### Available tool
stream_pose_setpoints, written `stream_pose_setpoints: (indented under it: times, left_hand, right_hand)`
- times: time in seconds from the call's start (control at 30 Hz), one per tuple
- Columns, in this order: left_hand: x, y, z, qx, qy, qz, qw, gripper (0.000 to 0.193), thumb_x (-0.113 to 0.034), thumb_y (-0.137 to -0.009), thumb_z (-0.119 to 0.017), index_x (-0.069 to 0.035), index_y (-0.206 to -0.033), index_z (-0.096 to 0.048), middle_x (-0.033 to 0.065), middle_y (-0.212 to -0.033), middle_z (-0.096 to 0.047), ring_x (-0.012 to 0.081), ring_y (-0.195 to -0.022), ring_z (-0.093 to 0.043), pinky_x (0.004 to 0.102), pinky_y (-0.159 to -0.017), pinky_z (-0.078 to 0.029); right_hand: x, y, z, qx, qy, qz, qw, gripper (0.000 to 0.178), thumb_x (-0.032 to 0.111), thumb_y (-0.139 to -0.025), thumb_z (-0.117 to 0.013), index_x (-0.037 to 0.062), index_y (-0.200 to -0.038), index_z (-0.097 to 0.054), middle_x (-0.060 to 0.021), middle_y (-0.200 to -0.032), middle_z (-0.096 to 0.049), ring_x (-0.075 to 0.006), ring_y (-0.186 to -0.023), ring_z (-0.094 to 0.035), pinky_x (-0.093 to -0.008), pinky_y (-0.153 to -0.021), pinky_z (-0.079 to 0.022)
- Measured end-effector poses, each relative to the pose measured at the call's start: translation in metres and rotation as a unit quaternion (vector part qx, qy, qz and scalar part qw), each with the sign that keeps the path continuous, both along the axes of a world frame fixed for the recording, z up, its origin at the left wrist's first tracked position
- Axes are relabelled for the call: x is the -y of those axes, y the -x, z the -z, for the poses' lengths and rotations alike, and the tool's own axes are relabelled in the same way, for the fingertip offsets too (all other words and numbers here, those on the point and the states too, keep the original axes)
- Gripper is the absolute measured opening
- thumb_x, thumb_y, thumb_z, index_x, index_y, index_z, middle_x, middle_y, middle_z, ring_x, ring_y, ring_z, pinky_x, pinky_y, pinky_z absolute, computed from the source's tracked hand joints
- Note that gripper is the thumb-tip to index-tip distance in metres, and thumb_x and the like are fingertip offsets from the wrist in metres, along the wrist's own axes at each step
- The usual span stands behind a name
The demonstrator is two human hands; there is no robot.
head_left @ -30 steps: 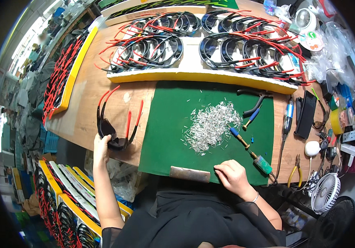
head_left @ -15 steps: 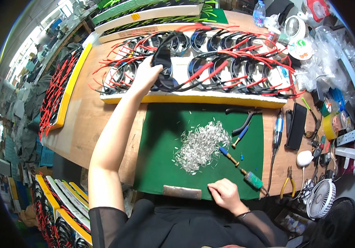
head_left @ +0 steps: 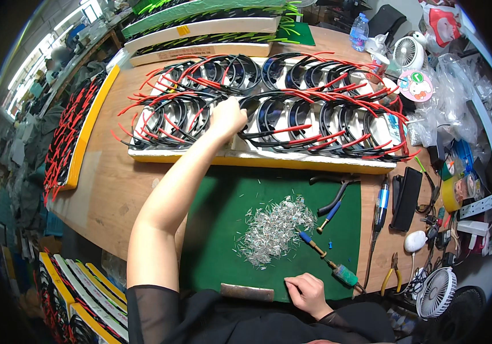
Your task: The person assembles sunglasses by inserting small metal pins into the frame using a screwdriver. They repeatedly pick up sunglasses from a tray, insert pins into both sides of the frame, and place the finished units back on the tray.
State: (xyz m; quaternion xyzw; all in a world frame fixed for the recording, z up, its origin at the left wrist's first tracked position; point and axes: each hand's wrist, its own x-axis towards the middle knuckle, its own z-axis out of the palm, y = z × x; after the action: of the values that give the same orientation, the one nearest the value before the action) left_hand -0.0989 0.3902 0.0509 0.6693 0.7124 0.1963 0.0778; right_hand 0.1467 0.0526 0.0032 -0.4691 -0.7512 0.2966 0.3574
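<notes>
My left hand (head_left: 228,118) reaches forward over the foam tray (head_left: 309,162), closed, its fingertips partly hidden. It grips a black curved part (head_left: 249,104) with wires, low among the other parts in the tray's middle. Several similar black ring-shaped parts (head_left: 299,114) with red-tipped wires fill the tray. On the front edge of the green mat (head_left: 211,229) rests my right hand (head_left: 308,293), fingers curled and nothing seen in them. Between the hands lies a heap of small clear and silvery tubes (head_left: 272,232). A worn metal bar (head_left: 247,292) sits left of my right hand.
Right of the heap lie a green-handled tool (head_left: 344,275), a blue-tipped driver (head_left: 330,217) and black-handled pliers (head_left: 332,198). Yellow pliers (head_left: 394,275), a blue pen-shaped tool (head_left: 381,206) and a small white fan (head_left: 436,292) are farther right. Another wire-filled tray (head_left: 82,137) stands left.
My left hand has lowered the black part from above the tray down among the others. The view has shifted, so the mat appears lower. My right hand stays at the mat's front edge.
</notes>
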Motion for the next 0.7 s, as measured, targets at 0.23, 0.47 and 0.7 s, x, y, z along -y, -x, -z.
stream_pose_setpoints:
  times: [0.23,0.47,0.7]
  left_hand:
    - [0.018,-0.012,0.002,-0.112,-0.102,-0.015,0.988,0.04,-0.036,-0.078,-0.059,0.001,-0.091,-0.054,0.0197,-0.085,-0.059,0.0334,-0.082,-0.059,0.0421,-0.072,-0.047]
    - [0.011,-0.001,0.002,-0.066,-0.033,0.029,0.997,0.033,-0.021,-0.071,-0.065,0.002,-0.091,-0.053,0.0195,-0.082,-0.06,0.0335,-0.082,-0.059,0.0406,-0.073,-0.047]
    - [0.016,-0.012,0.01,-0.126,-0.114,-0.009,0.986,0.029,-0.019,-0.073,-0.064,-0.003,-0.095,-0.055,0.0159,-0.086,-0.058,0.0336,-0.079,-0.058,0.0413,-0.07,-0.047]
  right_hand:
    - [-0.001,0.002,-0.002,-0.004,-0.004,0.006,1.0,0.011,0.001,-0.069,-0.064,0.0028,-0.08,-0.062,-0.008,-0.067,-0.06,-0.0225,-0.058,-0.058,-0.0299,-0.052,-0.046]
    - [0.0,0.002,-0.001,-0.004,0.001,0.008,1.0,0.011,0.001,-0.069,-0.063,0.003,-0.08,-0.062,-0.0079,-0.067,-0.06,-0.0226,-0.059,-0.058,-0.0298,-0.052,-0.046]
    - [-0.001,0.003,-0.003,-0.004,-0.004,0.013,1.0,0.01,0.0,-0.069,-0.064,0.0026,-0.079,-0.061,-0.008,-0.066,-0.058,-0.0227,-0.058,-0.057,-0.0303,-0.051,-0.045]
